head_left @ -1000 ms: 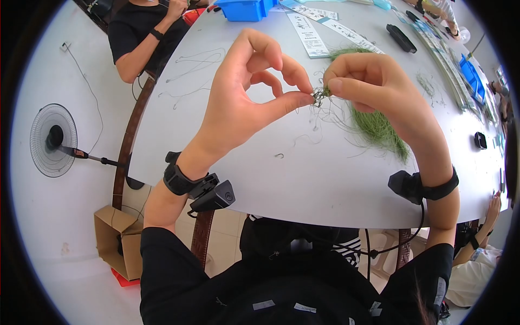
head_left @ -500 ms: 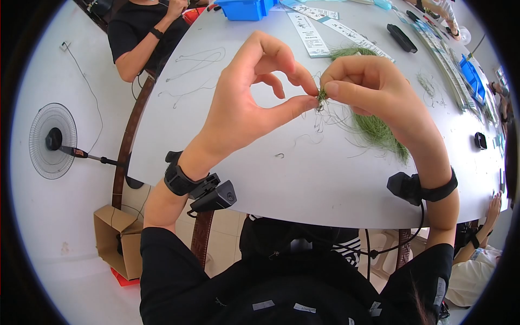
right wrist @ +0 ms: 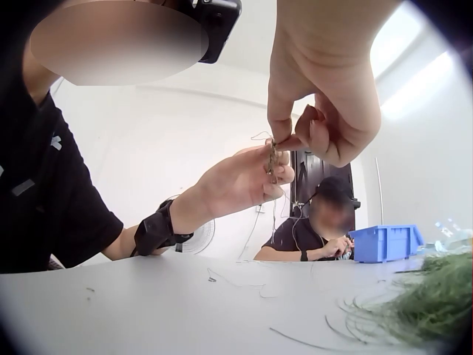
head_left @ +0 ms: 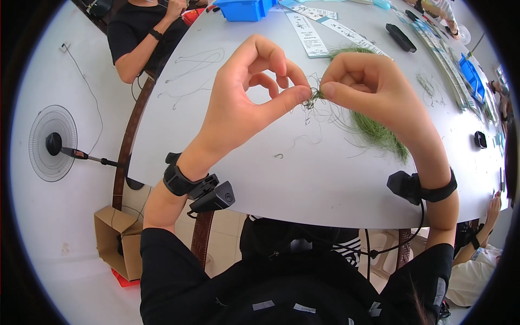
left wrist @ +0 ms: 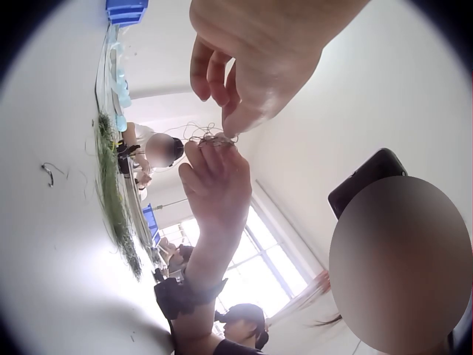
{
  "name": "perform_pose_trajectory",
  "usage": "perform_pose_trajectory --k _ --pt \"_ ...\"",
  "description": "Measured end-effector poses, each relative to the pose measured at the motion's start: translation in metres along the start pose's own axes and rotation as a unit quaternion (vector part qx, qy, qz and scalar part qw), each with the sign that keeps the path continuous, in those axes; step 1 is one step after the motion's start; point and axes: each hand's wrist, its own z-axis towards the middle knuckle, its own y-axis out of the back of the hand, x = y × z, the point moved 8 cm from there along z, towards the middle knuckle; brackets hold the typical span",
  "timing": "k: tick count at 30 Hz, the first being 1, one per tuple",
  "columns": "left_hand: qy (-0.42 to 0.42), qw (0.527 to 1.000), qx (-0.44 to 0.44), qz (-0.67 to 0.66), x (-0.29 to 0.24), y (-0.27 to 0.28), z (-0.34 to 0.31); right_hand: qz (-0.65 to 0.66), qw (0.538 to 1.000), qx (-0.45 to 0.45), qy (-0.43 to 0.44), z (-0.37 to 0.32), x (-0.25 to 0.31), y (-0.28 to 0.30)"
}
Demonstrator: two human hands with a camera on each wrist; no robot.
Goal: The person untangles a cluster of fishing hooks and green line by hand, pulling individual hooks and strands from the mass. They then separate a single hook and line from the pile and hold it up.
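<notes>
Above the table, my left hand (head_left: 235, 103) pinches a small tangled bunch of dark fish hooks (head_left: 309, 103) with thin line between thumb and forefinger; its other fingers are loosely bent. My right hand (head_left: 374, 86) meets it from the other side, thumb and forefinger pinching the greenish line at the bunch's edge. Fine loops stick out around the bunch in the left wrist view, and in the right wrist view it hangs down beside the left fingers. Behind the right hand lies a heap of green line (head_left: 382, 132), partly hidden by that hand.
A loose fish hook (head_left: 278, 156) lies on the white table (head_left: 303, 189) nearer the body. Lengths of thin line (head_left: 195, 62) are at the left. Printed card strips (head_left: 309, 35), a blue bin (head_left: 245, 10) and a black case (head_left: 401, 38) lie farther back. Other people sit around.
Both hands came closer and shifted slightly right half a second ago. Now the left hand has drawn back left with the bunch, and more dark hooks show below the fingertips.
</notes>
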Motion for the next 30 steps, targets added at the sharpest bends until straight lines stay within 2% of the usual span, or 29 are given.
perform_pose_trajectory --k 4,14,26,30 --pt "-0.013 1.000 -0.006 0.015 -0.002 0.001 0.001 -0.013 1.000 -0.007 0.009 0.001 -0.001 0.002" --pt "0.027 0.999 -0.020 -0.033 0.006 -0.001 -0.002 0.000 1.000 -0.017 0.001 0.003 -0.013 -0.005" --pt "0.032 0.999 -0.011 0.022 0.003 -0.002 -0.002 0.117 0.986 -0.028 -0.118 -0.004 -0.021 -0.008" --pt "0.033 0.999 -0.006 0.035 0.001 -0.003 -0.002 0.141 0.981 -0.032 -0.130 -0.005 -0.021 -0.010"
